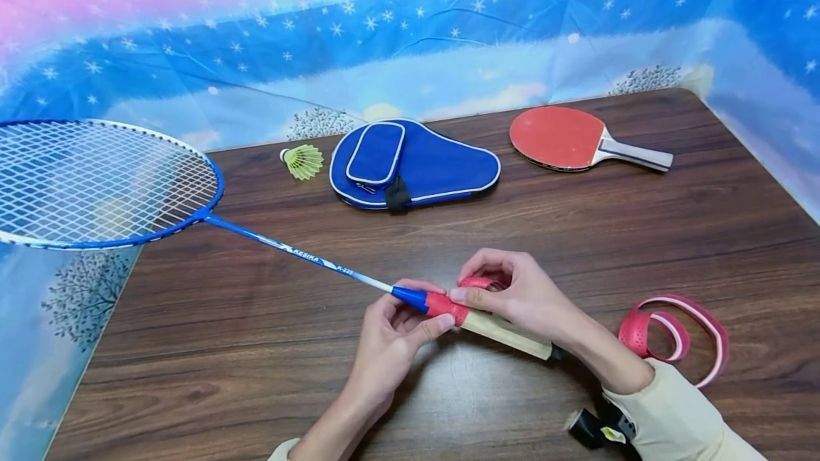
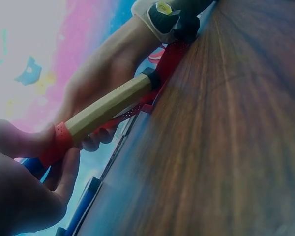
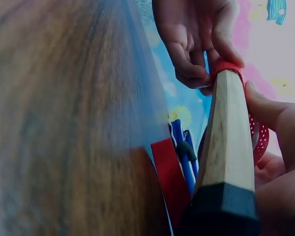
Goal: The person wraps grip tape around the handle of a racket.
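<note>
A blue and white badminton racket slants across the head view, its strung head at the left and its handle between my hands. Red perforated grip tape is wound round the upper handle, just below the blue cone. Below it the wooden handle is bare down to a black end cap. My left hand grips the wrapped part between thumb and fingers. My right hand pinches the tape beside the wrap, thumb on the handle's edge. The loose tape trails off and lies coiled right of my right wrist.
A yellow-green shuttlecock, a blue paddle case with white piping and a red table tennis paddle lie along the back of the wooden table. Behind it hangs a printed cloth. A black wrist device sits by my right sleeve.
</note>
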`<state>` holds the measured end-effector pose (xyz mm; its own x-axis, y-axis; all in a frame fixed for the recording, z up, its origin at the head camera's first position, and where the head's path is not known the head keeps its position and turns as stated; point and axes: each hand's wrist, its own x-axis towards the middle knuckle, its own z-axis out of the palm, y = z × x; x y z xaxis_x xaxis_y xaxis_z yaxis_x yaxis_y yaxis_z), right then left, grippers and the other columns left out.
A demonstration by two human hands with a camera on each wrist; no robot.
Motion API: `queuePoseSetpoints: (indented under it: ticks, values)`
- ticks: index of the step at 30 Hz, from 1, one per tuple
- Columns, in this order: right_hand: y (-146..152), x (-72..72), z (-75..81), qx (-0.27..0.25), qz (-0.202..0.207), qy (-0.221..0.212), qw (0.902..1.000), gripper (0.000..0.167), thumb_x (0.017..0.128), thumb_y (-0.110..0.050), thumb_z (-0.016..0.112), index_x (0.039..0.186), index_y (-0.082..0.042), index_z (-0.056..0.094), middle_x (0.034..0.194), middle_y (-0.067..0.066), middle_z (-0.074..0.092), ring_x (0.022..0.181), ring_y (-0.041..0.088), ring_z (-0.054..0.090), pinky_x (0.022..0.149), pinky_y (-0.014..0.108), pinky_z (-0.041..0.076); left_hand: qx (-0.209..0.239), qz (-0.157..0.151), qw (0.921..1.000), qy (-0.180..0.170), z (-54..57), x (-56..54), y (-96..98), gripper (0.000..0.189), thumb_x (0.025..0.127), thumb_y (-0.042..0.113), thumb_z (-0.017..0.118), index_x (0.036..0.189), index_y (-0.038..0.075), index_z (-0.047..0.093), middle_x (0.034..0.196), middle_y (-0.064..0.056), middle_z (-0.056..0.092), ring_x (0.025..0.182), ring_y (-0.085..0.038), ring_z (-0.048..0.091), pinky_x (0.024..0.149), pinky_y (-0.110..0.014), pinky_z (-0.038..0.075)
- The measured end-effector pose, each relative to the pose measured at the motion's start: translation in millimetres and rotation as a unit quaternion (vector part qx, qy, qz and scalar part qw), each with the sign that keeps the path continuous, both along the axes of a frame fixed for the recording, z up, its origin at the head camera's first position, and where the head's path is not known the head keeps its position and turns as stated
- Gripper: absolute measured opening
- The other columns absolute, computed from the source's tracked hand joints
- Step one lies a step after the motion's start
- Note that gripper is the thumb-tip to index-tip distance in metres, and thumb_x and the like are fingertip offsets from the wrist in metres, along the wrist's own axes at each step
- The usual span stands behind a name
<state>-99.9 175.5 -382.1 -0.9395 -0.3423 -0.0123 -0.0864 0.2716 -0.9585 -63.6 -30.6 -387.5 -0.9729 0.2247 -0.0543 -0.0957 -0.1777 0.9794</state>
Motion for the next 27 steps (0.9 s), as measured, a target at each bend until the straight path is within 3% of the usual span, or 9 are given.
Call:
queuePoseSetpoints:
  ticks: [10,15,21,27]
  values:
    - [2.8,-1.7,0.4,-0.011,0.031,-0.007,0.9994,0.021,0.083,-0.029,0.080,0.095,-0.015,0.069,0.084,0.004,0.067,0.073,0.021,0.060,0.063,0.029,0.048,0.021,-0.036,0.9986,0.032,-1.9,-0.6,-0.9,0.033,0.080,-0.006,0.076,0.111,-0.002,0.064,0.111,-0.019,0.062,0.095,-0.028,0.064,0.085,-0.032,0.054]
    - [2.5,-1.2,-1.6,-0.011,0.047,-0.005,0.9988,0.017,0.086,-0.027,0.078,0.098,-0.019,0.069,0.088,0.004,0.066,0.074,0.022,0.059,0.062,0.028,0.047,0.011,-0.029,0.9983,0.050,-1.1,-0.4,-1.2,0.040,0.079,-0.010,0.075,0.115,-0.003,0.060,0.113,-0.020,0.061,0.098,-0.029,0.064,0.086,-0.033,0.054]
    - [1.2,-0.1,-1.4,-0.020,0.047,-0.015,0.9986,0.021,0.085,-0.025,0.079,0.101,-0.018,0.069,0.090,0.006,0.066,0.073,0.023,0.059,0.061,0.027,0.046,0.023,-0.028,0.9988,0.034,-0.6,-0.1,-1.3,0.045,0.078,-0.013,0.074,0.117,-0.004,0.054,0.115,-0.022,0.060,0.102,-0.031,0.063,0.087,-0.035,0.054]
    - [2.0,0.0,-1.4,-0.015,0.058,-0.022,0.9980,0.021,0.086,-0.027,0.078,0.103,-0.019,0.068,0.093,0.005,0.066,0.075,0.025,0.058,0.062,0.029,0.046,0.039,-0.036,0.9983,0.025,-1.1,-0.7,0.7,0.045,0.077,-0.006,0.079,0.114,-0.002,0.053,0.112,-0.023,0.059,0.100,-0.031,0.064,0.088,-0.036,0.054]
